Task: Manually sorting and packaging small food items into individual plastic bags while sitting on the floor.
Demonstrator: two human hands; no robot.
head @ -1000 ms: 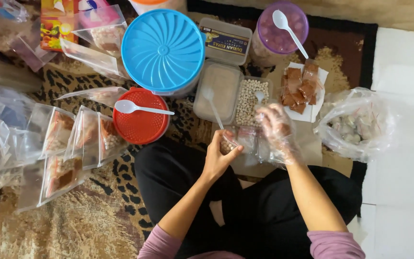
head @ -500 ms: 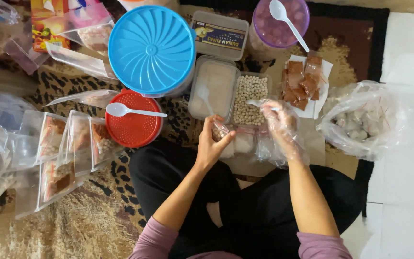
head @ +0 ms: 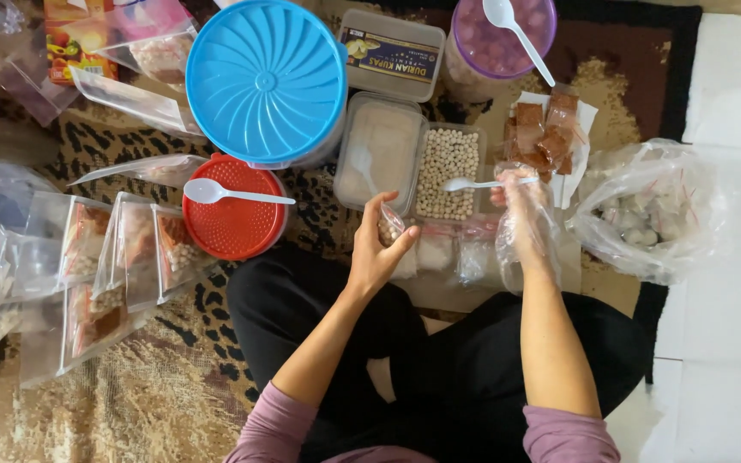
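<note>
Fingers of my left hand (head: 376,249) pinch a small filled bag (head: 390,230); my gloved right hand (head: 525,219) grips a white spoon (head: 482,183) over the bean tub (head: 446,174), just beside the bag.

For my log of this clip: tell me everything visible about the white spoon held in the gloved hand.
The white spoon looks like thin plastic, one piece with a slim straight handle and a small oval bowl. It lies nearly level, handle pointing right into the grip of the right hand, which wears a loose clear plastic glove. Its bowl sits at the right edge of the clear rectangular tub of pale round beans, above or just touching them. Whether the bowl is loaded cannot be told. The left hand does not touch it.
</note>
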